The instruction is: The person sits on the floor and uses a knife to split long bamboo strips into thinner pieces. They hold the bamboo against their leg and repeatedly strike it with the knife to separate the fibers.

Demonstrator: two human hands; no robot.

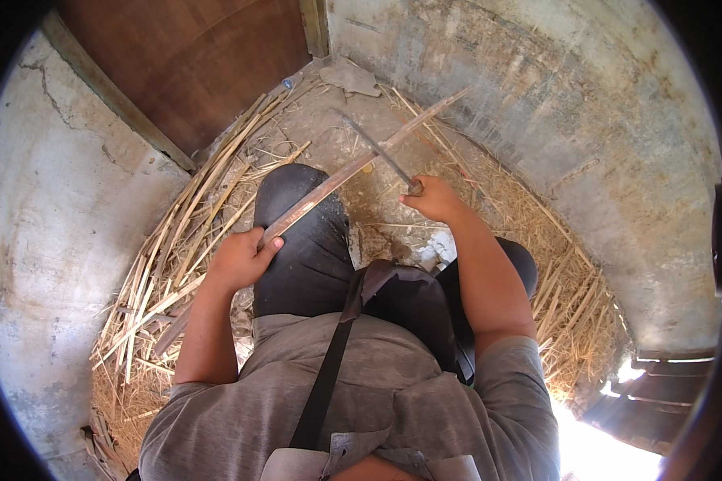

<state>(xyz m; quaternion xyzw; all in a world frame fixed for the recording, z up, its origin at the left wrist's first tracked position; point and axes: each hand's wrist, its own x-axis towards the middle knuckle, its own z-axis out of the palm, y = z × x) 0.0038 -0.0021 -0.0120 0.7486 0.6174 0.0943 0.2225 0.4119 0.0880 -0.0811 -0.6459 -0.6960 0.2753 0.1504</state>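
My left hand (241, 258) is closed around a long, reddish-brown split-bamboo or wooden strip (337, 178), with the thumb along its top. The strip slants from beside my left forearm, over my left knee, up toward the far right wall. In my right hand (431, 198) is the handle of a long, narrow, dark-bladed knife (393, 166). Its blade points to the far left and crosses the strip beyond my knee. Whether the edge bites into the strip, I cannot tell. A pale worn patch shows on the strip close to my left hand.
Long pale strips (192, 232) lie heaped along the left wall. Shavings and split pieces (569, 297) pile up against the right wall (553, 96). A brown door panel (192, 64) and a flat grey stone (351, 78) stand at the far end. My bent legs frame the work.
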